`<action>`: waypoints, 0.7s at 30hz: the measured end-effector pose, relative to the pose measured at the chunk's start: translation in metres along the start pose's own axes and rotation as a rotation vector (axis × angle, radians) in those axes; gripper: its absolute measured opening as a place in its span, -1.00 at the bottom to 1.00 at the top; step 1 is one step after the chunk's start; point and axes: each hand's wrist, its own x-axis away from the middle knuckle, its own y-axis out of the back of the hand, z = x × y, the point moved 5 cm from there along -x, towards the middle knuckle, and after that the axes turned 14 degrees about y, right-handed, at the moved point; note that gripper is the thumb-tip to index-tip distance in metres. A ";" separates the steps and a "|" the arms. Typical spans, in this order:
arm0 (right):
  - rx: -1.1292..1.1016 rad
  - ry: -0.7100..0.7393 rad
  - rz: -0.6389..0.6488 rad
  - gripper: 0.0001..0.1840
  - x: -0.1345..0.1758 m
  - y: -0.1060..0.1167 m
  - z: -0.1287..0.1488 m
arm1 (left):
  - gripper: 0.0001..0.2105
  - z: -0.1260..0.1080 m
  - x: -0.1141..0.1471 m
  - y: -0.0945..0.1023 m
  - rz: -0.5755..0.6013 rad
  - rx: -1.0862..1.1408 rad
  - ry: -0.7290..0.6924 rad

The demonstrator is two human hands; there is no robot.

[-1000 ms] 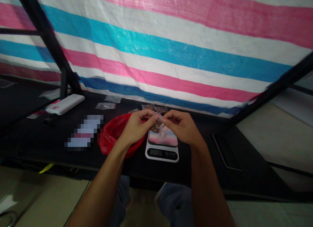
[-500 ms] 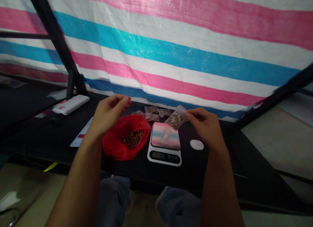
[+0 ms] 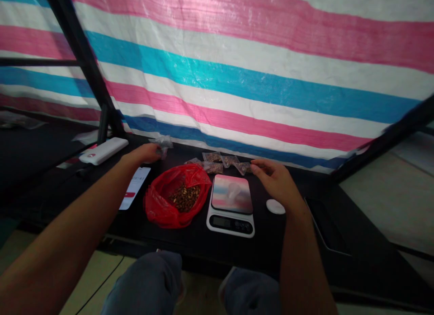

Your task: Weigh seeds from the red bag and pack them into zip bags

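Observation:
My right hand (image 3: 273, 176) pinches the edge of a small zip bag of brown grains (image 3: 243, 168), low at the table just behind the scale. My left hand (image 3: 149, 153) reaches to a small heap of clear zip bags (image 3: 164, 142) at the back left. Its fingers are closed at the near edge of that heap, the tips partly hidden. In front of me a red plastic bag (image 3: 159, 215) lies open with loose brown grains (image 3: 185, 197) inside. Beside it stands a white kitchen scale (image 3: 232, 195) with a bare, shiny plate.
Several filled zip bags (image 3: 213, 167) lie behind the scale. A white round disc (image 3: 275, 207) and a dark phone-like slab (image 3: 326, 227) are at the right. On the left are a lit phone (image 3: 135, 186) and a white oblong device (image 3: 105, 151). A striped sheet (image 3: 237, 80) hangs behind.
My right hand has lowered the filled zip bag from above the scale to the table behind it. My left hand has moved left and down from mid-air to the clear bags.

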 end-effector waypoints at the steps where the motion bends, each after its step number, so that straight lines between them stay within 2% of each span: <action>1: 0.003 -0.002 0.002 -0.66 0.000 0.002 0.000 | -0.77 0.003 0.001 0.000 -0.001 -0.016 0.023; 6: 0.007 -0.001 -0.005 -0.66 0.003 0.008 0.004 | -0.82 0.002 0.014 0.017 -0.062 -0.004 0.059; 8: -0.006 0.001 -0.029 -0.64 0.004 0.011 0.008 | -0.80 -0.009 0.024 0.027 -0.087 0.087 0.019; 10: -0.031 0.004 -0.037 -0.64 0.005 0.012 0.013 | -0.73 -0.025 0.039 0.037 -0.082 0.331 -0.078; 11: -0.049 0.006 -0.030 -0.65 0.005 0.011 0.017 | -0.72 -0.034 0.048 0.039 -0.071 0.380 -0.092; 13: -0.098 0.014 -0.010 -0.67 0.005 0.006 0.025 | -0.73 -0.054 0.070 0.038 -0.027 0.461 -0.127; 16: -0.192 0.062 0.006 -0.70 0.002 -0.006 0.042 | -0.66 -0.094 0.116 0.032 0.116 0.732 -0.323; 18: -0.274 0.095 0.040 -0.72 0.001 -0.016 0.053 | -0.68 -0.120 0.151 0.027 0.167 0.783 -0.491; 21: -0.400 0.115 0.106 -0.74 0.000 -0.027 0.065 | -0.70 -0.143 0.187 0.015 0.215 0.784 -0.563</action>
